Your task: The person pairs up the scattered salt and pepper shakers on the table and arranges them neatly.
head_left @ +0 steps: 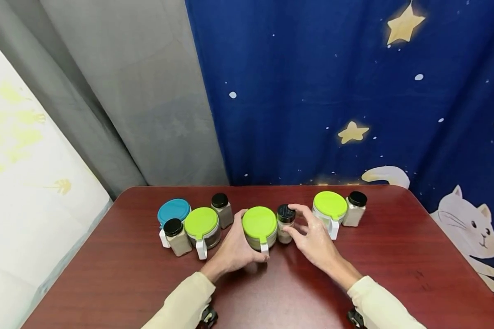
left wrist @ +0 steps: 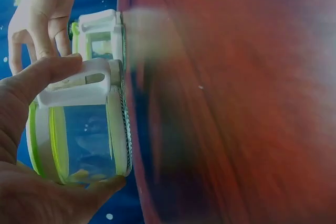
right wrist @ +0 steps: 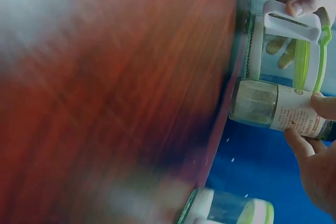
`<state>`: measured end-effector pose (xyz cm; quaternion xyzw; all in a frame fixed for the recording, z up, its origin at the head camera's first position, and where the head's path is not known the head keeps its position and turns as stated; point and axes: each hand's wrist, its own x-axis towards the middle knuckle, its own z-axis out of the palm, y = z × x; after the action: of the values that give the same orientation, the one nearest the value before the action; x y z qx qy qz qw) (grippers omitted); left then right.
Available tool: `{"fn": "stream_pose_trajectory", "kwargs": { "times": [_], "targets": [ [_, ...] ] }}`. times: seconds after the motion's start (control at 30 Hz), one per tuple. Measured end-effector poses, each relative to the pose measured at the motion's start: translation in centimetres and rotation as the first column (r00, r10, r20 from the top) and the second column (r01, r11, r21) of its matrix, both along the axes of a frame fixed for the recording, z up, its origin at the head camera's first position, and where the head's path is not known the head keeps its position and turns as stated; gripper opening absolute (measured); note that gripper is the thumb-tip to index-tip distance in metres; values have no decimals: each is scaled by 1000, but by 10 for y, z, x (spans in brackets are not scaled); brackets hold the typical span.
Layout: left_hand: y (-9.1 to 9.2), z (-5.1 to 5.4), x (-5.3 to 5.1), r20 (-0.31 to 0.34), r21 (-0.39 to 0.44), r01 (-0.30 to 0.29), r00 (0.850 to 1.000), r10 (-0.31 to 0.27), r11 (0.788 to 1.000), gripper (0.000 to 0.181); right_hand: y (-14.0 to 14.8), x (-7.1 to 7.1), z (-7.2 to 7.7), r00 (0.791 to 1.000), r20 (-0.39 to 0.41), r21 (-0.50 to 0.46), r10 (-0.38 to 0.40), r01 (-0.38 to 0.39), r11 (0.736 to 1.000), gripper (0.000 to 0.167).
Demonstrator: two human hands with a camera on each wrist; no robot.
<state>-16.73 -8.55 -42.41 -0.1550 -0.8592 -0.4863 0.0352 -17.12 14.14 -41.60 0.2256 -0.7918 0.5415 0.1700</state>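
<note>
Near the middle of the table, my left hand (head_left: 236,248) grips a clear seasoning jar (head_left: 260,223) with a green lid and a white handle. In the left wrist view its thumb lies at the white handle (left wrist: 76,94), with fingers around the far side. My right hand (head_left: 318,241) pinches a small shaker bottle (head_left: 286,219) with a black cap, standing just right of that jar. The right wrist view shows the bottle's printed label (right wrist: 298,109) and pale contents, with thumb and fingers on either side. Both containers appear upright.
To the left stand a blue-lidded jar (head_left: 174,210), another green-lidded jar (head_left: 201,223) and two black-capped bottles, one in front (head_left: 179,240), one behind (head_left: 223,212). At right, a green-lidded jar (head_left: 330,206) stands beside a black-capped bottle (head_left: 355,211). Curtains hang behind the table (head_left: 271,297).
</note>
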Motion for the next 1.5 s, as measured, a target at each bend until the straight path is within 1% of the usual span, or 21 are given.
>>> {"fn": "stream_pose_trajectory", "kwargs": {
  "times": [0.1,0.2,0.4,0.5,0.6,0.73,0.83,0.97,1.1,1.2,1.33,1.43,1.5],
  "targets": [
    [7,-2,-12,18,-11,-13,1000,13,1000,119,1,-10,-4,999,8,-13,-35,35,999,55],
    [14,0,-25,41,-3,-23,999,23,1000,120,2,-21,-6,997,19,-17,-81,81,997,56],
    [26,-3,-52,135,82,-25,991,14,996,122,3,-40,-6,983,44,10,-176,176,984,53],
    [26,-4,-63,169,93,-24,986,8,995,125,1,-46,-7,976,60,20,-211,210,978,54],
    [27,-3,-70,195,88,-9,981,-8,996,128,1,-48,-6,969,84,41,-231,228,973,55],
    [29,-2,-75,236,89,21,971,-42,996,131,2,-50,-6,969,98,77,-229,222,972,55],
    [30,-2,-78,254,109,37,965,-64,993,133,2,-51,-5,969,100,95,-224,215,972,55],
    [28,-3,-81,245,139,40,967,-73,990,131,0,-54,-4,967,81,172,-242,226,959,57],
    [24,-4,-82,234,148,53,968,-87,988,128,-2,-57,-3,964,43,249,-261,243,938,57],
    [22,-3,-81,241,140,67,965,-99,988,128,-2,-59,-1,966,38,264,-256,238,935,55],
    [23,-3,-82,260,124,75,960,-105,989,129,0,-59,2,967,54,278,-249,225,934,55],
    [24,-3,-82,257,125,72,961,-103,990,131,2,-59,3,968,62,286,-244,217,933,55],
    [24,-3,-82,245,127,69,965,-99,989,132,1,-60,3,969,58,291,-241,214,933,55]
  ]
}}
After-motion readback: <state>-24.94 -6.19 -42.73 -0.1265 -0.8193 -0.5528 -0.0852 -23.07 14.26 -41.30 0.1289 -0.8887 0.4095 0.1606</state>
